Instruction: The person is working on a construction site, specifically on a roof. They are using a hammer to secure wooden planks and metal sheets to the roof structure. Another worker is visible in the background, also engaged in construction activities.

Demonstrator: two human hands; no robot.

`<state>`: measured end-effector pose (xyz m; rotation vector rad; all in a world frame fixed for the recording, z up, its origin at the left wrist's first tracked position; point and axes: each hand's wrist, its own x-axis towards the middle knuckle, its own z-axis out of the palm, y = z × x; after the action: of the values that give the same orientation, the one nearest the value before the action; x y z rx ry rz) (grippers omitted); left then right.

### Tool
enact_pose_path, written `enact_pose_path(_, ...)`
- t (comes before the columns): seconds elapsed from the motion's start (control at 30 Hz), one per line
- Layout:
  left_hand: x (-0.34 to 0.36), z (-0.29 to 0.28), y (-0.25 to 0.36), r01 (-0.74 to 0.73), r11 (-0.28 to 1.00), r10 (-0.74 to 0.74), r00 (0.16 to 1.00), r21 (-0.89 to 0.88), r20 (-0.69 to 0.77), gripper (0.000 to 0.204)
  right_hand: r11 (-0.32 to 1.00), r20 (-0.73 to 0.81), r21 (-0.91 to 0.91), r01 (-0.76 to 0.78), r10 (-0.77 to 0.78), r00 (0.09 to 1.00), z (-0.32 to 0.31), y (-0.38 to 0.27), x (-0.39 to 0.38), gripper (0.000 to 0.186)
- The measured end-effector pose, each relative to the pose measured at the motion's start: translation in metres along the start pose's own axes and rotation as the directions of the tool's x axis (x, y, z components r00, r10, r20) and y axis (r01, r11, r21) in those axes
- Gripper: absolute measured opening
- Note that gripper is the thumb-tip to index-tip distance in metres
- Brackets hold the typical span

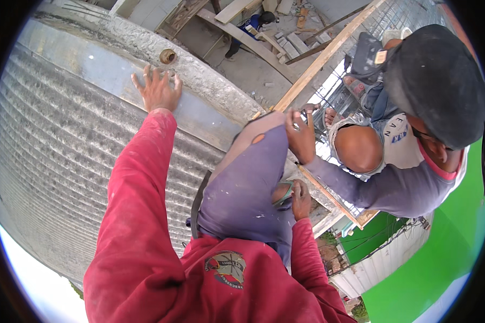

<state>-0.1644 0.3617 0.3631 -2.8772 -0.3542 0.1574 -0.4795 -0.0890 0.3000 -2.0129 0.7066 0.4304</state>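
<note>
My left hand [160, 91] is open, its spread fingers resting on the grey flashing [199, 121] and the rough concrete ledge [215, 81] at the roof's edge. My right hand [301, 200] is low beside my knee, near a green sandal [284, 192] on my foot and a wooden form board [328, 195]. Its fingers are curled; what they grip, if anything, is hidden. Just beyond my knee, a co-worker's hand [300, 139] holds what looks like a hammer [310, 109].
Corrugated roofing [86, 140] spreads on the left. A co-worker in a dark cap [436, 86] crouches on the right above steel mesh [401, 21]. A long timber [328, 54] slopes away. Far below, another person [248, 32] is among loose planks [296, 46].
</note>
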Motion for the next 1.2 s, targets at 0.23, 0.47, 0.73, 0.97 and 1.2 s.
enact_pose_path(0.23, 0.007, -0.003, 0.002, 0.002, 1.0, -0.002, 1.0, -0.017, -0.001, 0.041, 0.996, 0.091, -0.033, -0.087, 0.09, 0.992, 0.04, -0.045, -0.028, 0.041)
enact_pose_path(0.47, 0.006, 0.001, 0.001, -0.002, 1.0, 0.002, 1.0, 0.025, -0.001, 0.039, 0.995, 0.175, -0.023, -0.096, 0.098, 0.98, 0.059, -0.087, -0.046, 0.048)
enact_pose_path(0.73, 0.006, 0.002, 0.0, -0.017, 1.0, 0.017, 1.0, -0.002, -0.018, 0.039, 0.974, 0.15, -0.223, 0.028, 0.006, 0.989, 0.041, -0.036, -0.061, 0.037)
enact_pose_path(0.97, 0.007, 0.002, -0.001, -0.005, 1.0, 0.005, 1.0, 0.0, 0.001, 0.04, 0.891, 0.288, -0.454, 0.012, 0.134, 0.948, -0.007, -0.002, -0.104, 0.035)
enact_pose_path(1.2, 0.007, 0.008, -0.008, 0.0, 1.0, 0.0, 1.0, -0.022, -0.003, 0.042, 0.94, 0.282, -0.321, 0.114, -0.02, 0.959, -0.065, 0.054, -0.17, 0.042)
